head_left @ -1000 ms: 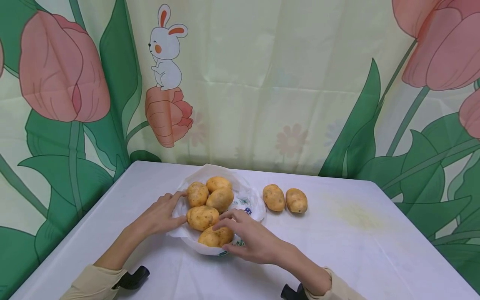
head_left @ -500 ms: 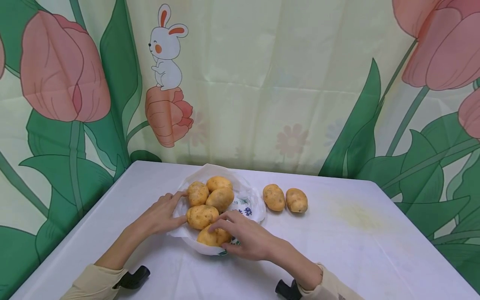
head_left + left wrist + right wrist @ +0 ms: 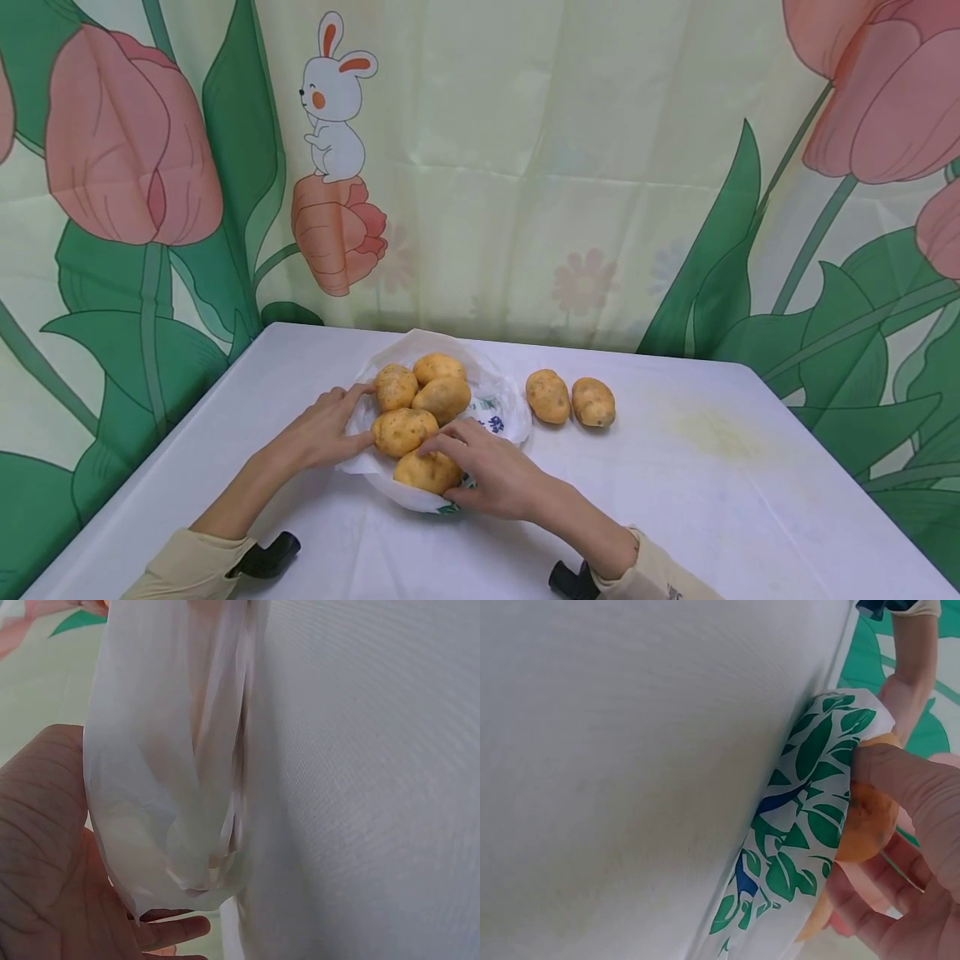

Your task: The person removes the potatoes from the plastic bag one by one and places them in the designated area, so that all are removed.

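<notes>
White bag (image 3: 510, 412): five potatoes (image 3: 405, 433) inside. Left hand (image 3: 322, 429): spread wide, against left rim. Right hand (image 3: 495, 473): curled round nearest potato (image 3: 426, 475), near end. Hazard: loose grip might drop it; thin rim could sag, spilling others.

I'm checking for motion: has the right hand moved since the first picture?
Yes, slightly: in the head view, the right hand has shifted left relative to the two loose potatoes.
</notes>
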Motion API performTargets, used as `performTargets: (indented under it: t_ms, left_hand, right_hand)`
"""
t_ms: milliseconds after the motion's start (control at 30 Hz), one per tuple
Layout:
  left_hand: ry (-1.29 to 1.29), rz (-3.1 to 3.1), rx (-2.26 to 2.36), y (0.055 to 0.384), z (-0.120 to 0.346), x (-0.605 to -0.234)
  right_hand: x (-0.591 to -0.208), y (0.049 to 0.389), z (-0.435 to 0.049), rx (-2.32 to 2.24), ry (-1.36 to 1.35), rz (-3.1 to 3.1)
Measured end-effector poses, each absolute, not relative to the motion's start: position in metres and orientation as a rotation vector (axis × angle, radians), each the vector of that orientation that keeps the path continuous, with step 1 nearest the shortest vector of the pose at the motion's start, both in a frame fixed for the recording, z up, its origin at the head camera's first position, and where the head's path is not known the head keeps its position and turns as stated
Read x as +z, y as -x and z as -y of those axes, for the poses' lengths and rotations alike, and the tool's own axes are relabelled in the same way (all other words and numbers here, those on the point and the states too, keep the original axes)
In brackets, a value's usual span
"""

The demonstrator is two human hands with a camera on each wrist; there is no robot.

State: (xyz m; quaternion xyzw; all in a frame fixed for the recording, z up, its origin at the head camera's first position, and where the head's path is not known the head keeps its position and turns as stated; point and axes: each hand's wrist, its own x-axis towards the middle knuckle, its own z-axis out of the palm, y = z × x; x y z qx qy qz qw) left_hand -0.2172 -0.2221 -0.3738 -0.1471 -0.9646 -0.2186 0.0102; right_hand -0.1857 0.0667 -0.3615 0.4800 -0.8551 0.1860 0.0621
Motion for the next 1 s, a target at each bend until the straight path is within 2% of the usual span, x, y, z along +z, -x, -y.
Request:
performTargets:
  t_ms: [333,1000]
  left_hand:
    - [0.494,2.984,-0.677,0.217,0.223,-0.375]
    - [0.469,3.015,-0.673,0.217,0.222,-0.372]
  right_hand:
    - [-0.363,0.185,-0.076,0.595,-1.388,2.597]
    - [-0.354,0.181,-0.113,0.908,-1.072,2.511]
